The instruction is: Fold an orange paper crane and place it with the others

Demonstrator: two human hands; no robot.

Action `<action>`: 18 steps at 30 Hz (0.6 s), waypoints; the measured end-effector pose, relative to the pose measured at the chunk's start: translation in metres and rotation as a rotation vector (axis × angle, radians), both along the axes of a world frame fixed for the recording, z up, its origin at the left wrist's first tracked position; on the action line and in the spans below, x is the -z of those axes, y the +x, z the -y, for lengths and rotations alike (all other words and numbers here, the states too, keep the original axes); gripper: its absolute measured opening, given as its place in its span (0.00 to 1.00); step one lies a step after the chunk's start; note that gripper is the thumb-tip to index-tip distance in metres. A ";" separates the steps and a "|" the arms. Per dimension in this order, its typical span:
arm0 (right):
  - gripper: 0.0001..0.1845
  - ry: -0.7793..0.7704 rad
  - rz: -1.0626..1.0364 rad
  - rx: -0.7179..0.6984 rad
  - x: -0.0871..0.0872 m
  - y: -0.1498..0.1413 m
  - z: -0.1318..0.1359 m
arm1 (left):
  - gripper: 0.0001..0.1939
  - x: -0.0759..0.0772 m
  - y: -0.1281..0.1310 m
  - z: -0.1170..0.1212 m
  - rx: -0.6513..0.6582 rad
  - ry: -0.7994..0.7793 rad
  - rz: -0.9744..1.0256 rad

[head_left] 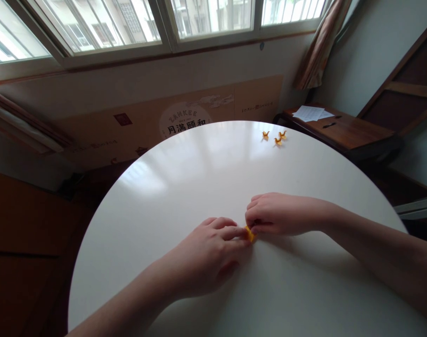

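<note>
Centrally, a small scrap of yellow paper (250,233), folded and sharp-edged, sits between the two hands, low over or on the worktop (185,187); taking the paper as the clock's centre, the window side is twelve. The left hand (213,255) comes in at eight o'clock, back upward, its fingers (236,232) stretched out and grasping one side of the paper at their tips. The right hand (282,213) lies at two o'clock, curled tighter, thumb and forefinger pinched on the other side. Together they cover most of the paper, so its full shape cannot be made out.

The worktop is round, smooth and white, glossy enough to mirror the panes in soft streaks. Near its far rim, at about one o'clock, stand three origami birds (277,141) in orange-yellow paper, crisp and pointed, close together.

Past the rim at eleven o'clock, a long sheet of tan cardboard (262,96) leans on the wall, printed with a pale round badge and dark characters; the worktop's rim hides part of its lower edge. Above runs a barred window (213,18) in pale frames. A patterned fabric curtain (322,47) hangs at one o'clock, and below it a reddish-brown wooden side table (361,132) carries loose white sheets (310,113). At nine o'clock stands an orange-brown cabinet (20,215) with flat faces.
</note>
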State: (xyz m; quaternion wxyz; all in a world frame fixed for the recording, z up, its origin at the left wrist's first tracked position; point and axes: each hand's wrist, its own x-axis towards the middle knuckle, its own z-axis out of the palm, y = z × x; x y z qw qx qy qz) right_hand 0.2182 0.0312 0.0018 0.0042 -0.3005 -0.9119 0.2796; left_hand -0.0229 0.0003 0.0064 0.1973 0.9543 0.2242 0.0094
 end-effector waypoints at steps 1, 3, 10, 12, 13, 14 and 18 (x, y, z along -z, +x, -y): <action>0.08 0.008 -0.002 0.005 0.000 0.000 0.001 | 0.20 0.000 0.000 0.000 -0.001 -0.002 -0.002; 0.09 0.028 -0.005 0.009 0.001 0.000 0.002 | 0.20 0.000 0.000 0.000 -0.005 -0.007 -0.003; 0.10 0.061 0.018 0.039 0.000 -0.003 0.004 | 0.26 0.000 0.001 -0.001 -0.005 0.008 -0.009; 0.10 0.063 0.029 0.049 0.000 -0.004 0.004 | 0.24 0.001 0.001 0.000 -0.007 0.021 -0.010; 0.10 0.065 0.031 0.051 0.000 -0.004 0.003 | 0.23 0.001 0.001 0.000 -0.007 0.023 -0.009; 0.10 0.066 0.033 0.052 0.001 -0.004 0.003 | 0.23 0.001 0.001 0.000 -0.007 0.023 -0.006; 0.10 0.067 0.041 0.055 0.002 -0.003 0.003 | 0.22 0.002 0.001 0.000 -0.006 0.020 -0.003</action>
